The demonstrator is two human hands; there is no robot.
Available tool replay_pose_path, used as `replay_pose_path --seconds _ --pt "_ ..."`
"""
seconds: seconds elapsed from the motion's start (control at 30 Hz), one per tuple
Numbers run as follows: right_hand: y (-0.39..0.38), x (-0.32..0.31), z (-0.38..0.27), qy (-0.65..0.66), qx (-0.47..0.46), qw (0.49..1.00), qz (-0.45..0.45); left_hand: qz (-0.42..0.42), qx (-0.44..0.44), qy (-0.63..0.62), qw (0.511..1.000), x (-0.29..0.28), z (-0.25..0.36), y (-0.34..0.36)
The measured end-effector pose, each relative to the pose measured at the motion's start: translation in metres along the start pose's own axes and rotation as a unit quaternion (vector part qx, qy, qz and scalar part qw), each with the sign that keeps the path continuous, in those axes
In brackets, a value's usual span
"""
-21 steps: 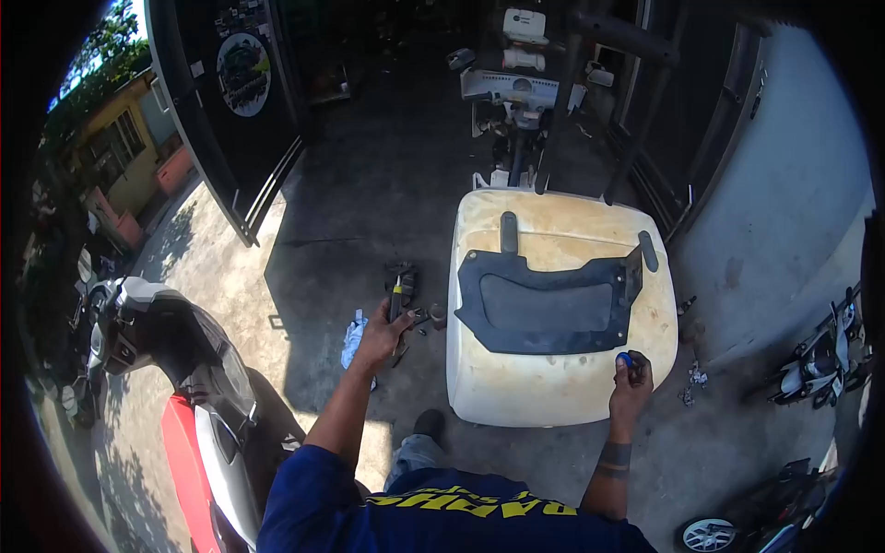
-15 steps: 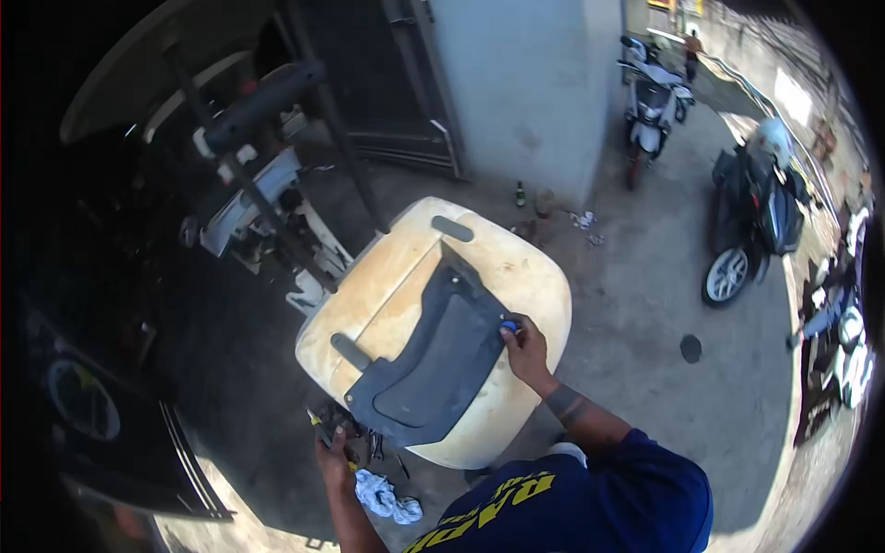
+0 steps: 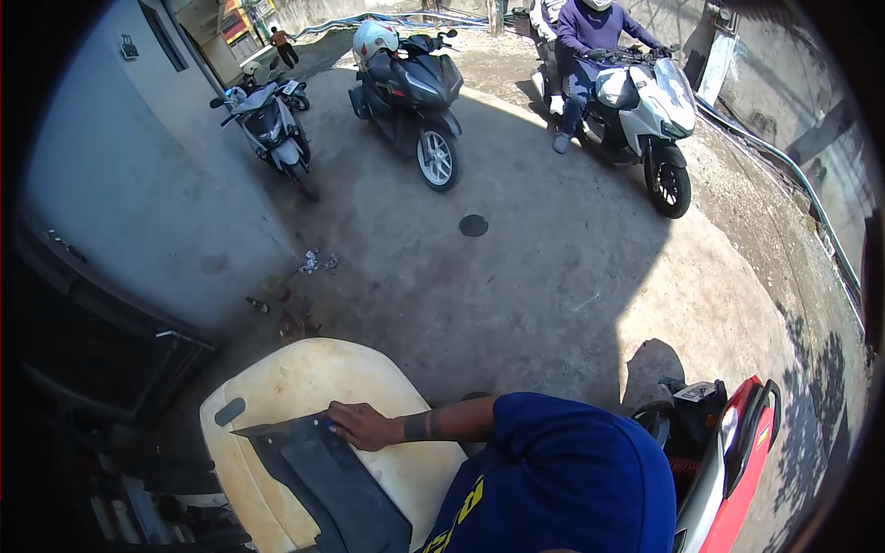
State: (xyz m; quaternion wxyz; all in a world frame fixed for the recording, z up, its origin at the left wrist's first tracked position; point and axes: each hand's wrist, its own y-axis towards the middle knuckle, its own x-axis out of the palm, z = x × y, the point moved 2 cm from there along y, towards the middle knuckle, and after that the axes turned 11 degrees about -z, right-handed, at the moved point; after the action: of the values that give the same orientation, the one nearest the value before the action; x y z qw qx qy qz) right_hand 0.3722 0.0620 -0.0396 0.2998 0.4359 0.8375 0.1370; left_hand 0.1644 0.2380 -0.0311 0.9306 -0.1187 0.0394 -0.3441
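Panel, dark grey with sunken centre, lies on stained cream shell.

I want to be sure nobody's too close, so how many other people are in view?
3: a rider in purple on the white motorcycle, a passenger partly hidden behind that rider, and a person in an orange top far off at upper left. Others may be hidden.

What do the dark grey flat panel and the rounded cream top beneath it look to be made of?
The dark grey flat panel looks like matte moulded plastic, judging by its dull, even colour and shaped middle; rubber can't be ruled out. The rounded cream top seems to be hard plastic, perhaps fibreglass: smooth, with softly curved edges and brownish stains.
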Motion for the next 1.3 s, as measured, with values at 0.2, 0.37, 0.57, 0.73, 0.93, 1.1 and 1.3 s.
replay_pose_path --seconds 0.2,0.37,0.57,0.73,0.93,1.1,1.3 --pt "0.002 -0.006 -0.009 0.043 0.056 0.997 0.03 0.035 -0.005 -0.013 0.999 -0.012 0.033 -0.024" --pt "0.001 -0.004 0.0 0.074 0.087 0.992 0.048 0.236 -0.036 -0.071 0.969 -0.068 0.035 -0.126" --pt "0.053 -0.031 0.024 0.267 0.181 0.946 -0.001 0.325 0.011 -0.125 0.937 -0.044 0.013 -0.156" --pt "0.179 -0.037 0.045 0.19 0.019 0.979 -0.074 0.389 -0.014 -0.318 0.865 0.013 0.018 -0.169" --pt "0.271 -0.008 0.064 0.225 0.009 0.963 -0.145 0.495 0.013 -0.235 0.836 0.056 0.038 -0.161" --pt "0.286 0.02 0.04 0.304 -0.042 0.924 -0.23 0.499 -0.099 0.055 0.859 0.052 0.072 -0.132" --pt "0.297 0.055 -0.013 0.354 -0.075 0.87 -0.335 0.451 -0.236 0.239 0.827 0.05 0.097 -0.129"
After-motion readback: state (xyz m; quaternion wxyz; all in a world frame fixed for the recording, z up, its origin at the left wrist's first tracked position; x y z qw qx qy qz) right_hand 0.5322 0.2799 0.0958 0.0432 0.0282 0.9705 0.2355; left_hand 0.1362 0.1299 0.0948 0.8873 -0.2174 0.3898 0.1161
